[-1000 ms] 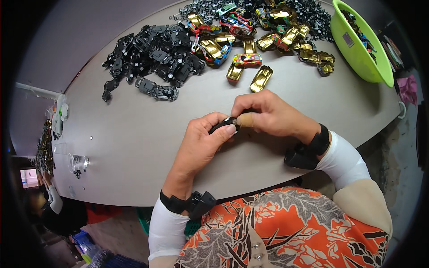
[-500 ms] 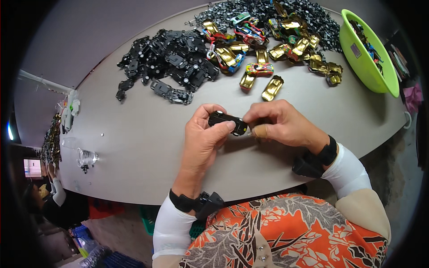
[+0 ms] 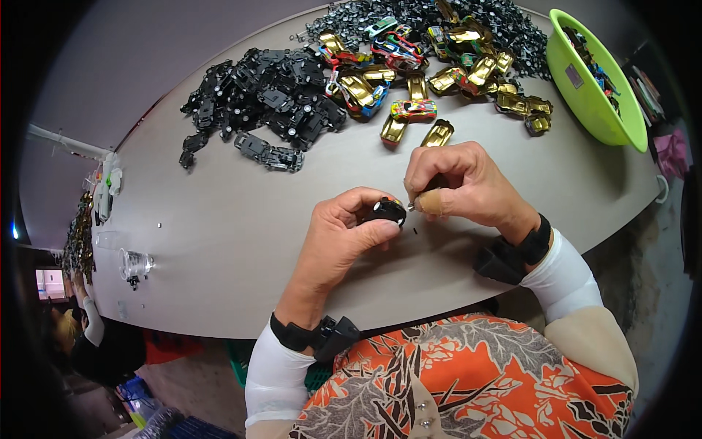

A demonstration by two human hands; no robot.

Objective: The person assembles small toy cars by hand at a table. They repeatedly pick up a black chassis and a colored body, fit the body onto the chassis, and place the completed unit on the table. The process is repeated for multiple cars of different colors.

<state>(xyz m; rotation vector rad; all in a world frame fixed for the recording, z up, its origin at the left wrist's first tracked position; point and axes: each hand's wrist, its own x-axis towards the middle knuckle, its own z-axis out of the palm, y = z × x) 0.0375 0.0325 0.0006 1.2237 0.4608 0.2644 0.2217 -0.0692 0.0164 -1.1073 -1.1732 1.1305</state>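
Note:
My left hand (image 3: 333,238) is closed round a small black toy car (image 3: 389,211), fingers behind it and thumb along its near side. The car is turned so that one end faces my right hand, and a pale wheel shows. My right hand (image 3: 472,183) pinches a small thing with a shiny metal tip (image 3: 412,207) between thumb and forefinger, close to the car's end. Something dark shows inside its curled fingers; its kind is hidden. A tan wrap covers the right thumb. On the table just below lies a tiny dark sliver (image 3: 415,231).
Black car bases (image 3: 274,102) are heaped at the far left, gold and coloured car bodies (image 3: 413,110) at the far middle, small wheel parts (image 3: 504,29) behind. A green basin (image 3: 596,95) stands far right, a clear cup (image 3: 135,262) at left. Another person (image 3: 102,344) works at the left.
My left hand has turned the toy car from underside up to end-on. My right hand has drawn its fingers off the car, with a metal tip now showing. The view has shifted slightly.

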